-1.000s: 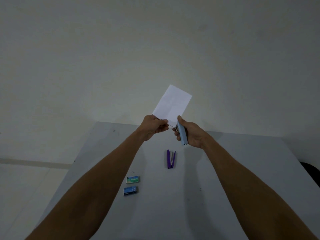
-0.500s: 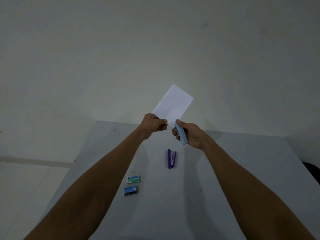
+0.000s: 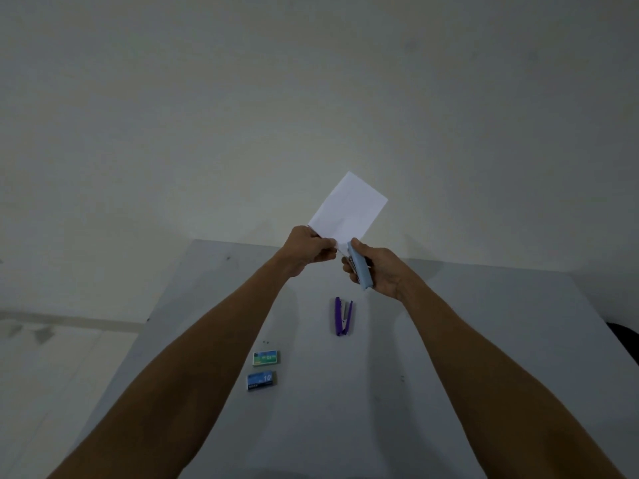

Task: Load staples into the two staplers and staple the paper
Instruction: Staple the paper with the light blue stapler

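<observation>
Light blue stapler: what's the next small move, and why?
Probably squeeze the light blue stapler shut on the corner of the paper. The right hand grips it with its nose at the sheet's lower corner, and the left hand pinches the lower edge right beside it, steadying the sheet. Whether a staple already sits in that corner is too small to tell.

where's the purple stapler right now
In the head view the purple stapler lies unheld on the grey table, just below the light blue stapler that the right hand holds, and up-right of the green staple box.
</observation>
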### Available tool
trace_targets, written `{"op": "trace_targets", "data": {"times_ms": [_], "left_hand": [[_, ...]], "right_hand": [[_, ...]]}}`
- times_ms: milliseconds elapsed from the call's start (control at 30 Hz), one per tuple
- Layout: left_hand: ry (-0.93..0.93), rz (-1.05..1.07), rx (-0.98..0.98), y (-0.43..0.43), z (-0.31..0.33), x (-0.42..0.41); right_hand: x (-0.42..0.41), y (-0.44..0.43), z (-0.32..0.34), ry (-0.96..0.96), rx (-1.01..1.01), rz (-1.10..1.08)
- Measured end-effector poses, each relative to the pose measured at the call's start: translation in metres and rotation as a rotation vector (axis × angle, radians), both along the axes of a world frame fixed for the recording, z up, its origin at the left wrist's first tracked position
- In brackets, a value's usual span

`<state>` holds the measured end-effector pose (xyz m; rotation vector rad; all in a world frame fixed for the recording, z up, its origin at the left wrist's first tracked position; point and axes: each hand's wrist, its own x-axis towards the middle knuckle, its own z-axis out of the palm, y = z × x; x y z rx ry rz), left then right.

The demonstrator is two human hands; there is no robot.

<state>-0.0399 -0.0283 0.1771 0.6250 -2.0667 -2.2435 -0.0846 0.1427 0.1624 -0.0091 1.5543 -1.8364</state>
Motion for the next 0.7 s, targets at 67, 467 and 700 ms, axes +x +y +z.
{"op": "trace_targets", "data": {"times_ms": [67,467,700], "left_hand": [[0.002,0.023,0.003,0.001,-0.001,-0.001],[-0.008,0.028,-0.023,0.001,-0.002,-0.007],[-0.022,0.001,-0.091,0.0,-0.009,-0.01]], "right_hand": [[-0.001,0.0,0.0,-0.02,-0.024,-0.008],[-0.009,-0.001,-0.006,-0.03,-0.011,-0.004],[-0.012,-0.007,-0.012,-0.049,-0.023,-0.008]]}}
